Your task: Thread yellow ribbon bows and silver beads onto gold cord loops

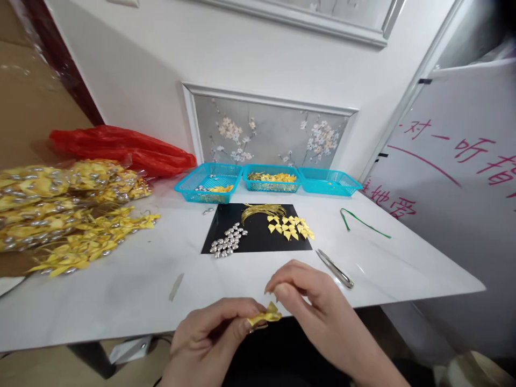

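Just off the table's front edge, my left hand (pixel 215 336) pinches a yellow ribbon ornament (pixel 264 317) between thumb and fingertips. Something small and shiny shows under it. Close above and to the right is my right hand (pixel 308 301), thumb and fingertips brought together; whatever they hold is too small to make out. Beyond my hands lies a black mat (pixel 258 239). Silver beads (pixel 228 242) are gathered on its left, yellow ribbon pieces (pixel 290 227) on its right, and a bundle of gold wires (pixel 264 211) along its back edge.
Silver snips (pixel 335 267) lie right of the mat, with a green tie (pixel 365 227) farther back. Three blue baskets (pixel 330 185) line the wall. Finished-looking yellow bead sprays (pixel 92 236) and a red plastic bag (pixel 124 148) fill the left side of the white table (pixel 133 290).
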The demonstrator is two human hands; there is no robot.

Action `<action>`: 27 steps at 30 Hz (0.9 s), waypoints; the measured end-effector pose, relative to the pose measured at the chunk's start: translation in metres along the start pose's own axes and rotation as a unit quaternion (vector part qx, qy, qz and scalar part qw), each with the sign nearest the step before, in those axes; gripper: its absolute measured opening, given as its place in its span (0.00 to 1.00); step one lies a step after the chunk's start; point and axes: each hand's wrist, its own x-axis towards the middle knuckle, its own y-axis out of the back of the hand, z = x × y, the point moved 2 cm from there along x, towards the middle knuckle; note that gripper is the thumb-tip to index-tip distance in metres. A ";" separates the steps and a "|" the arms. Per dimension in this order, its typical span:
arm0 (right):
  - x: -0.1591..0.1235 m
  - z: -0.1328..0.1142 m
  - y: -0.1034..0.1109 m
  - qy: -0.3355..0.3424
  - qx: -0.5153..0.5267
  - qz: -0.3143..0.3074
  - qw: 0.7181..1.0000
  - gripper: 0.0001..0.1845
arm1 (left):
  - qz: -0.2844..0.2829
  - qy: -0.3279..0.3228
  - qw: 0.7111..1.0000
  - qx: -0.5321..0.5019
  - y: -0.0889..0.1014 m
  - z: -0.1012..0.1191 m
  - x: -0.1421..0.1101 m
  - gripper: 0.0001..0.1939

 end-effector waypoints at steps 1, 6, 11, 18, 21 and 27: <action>0.004 0.001 0.002 -0.020 0.025 -0.046 0.998 0.10 | -0.018 0.000 1.000 -0.001 -0.001 0.002 0.002 0.08; 0.016 0.006 0.000 -0.111 0.166 -0.195 0.960 0.12 | -0.095 0.067 0.993 0.000 -0.003 0.003 0.003 0.08; 0.020 0.014 -0.006 -0.128 0.293 -0.133 0.938 0.17 | -0.110 0.151 0.979 -0.079 -0.007 -0.002 0.000 0.08; 0.033 0.026 -0.012 -0.179 0.441 0.038 0.879 0.22 | -0.093 0.220 0.945 -0.223 -0.013 0.000 0.002 0.08; 0.040 0.027 -0.005 -0.152 0.459 0.088 0.871 0.22 | -0.081 0.228 0.943 -0.229 -0.013 0.005 0.002 0.08; 0.049 0.030 0.018 -0.080 0.451 0.165 0.873 0.20 | -0.091 0.212 0.954 -0.192 -0.011 0.005 0.001 0.07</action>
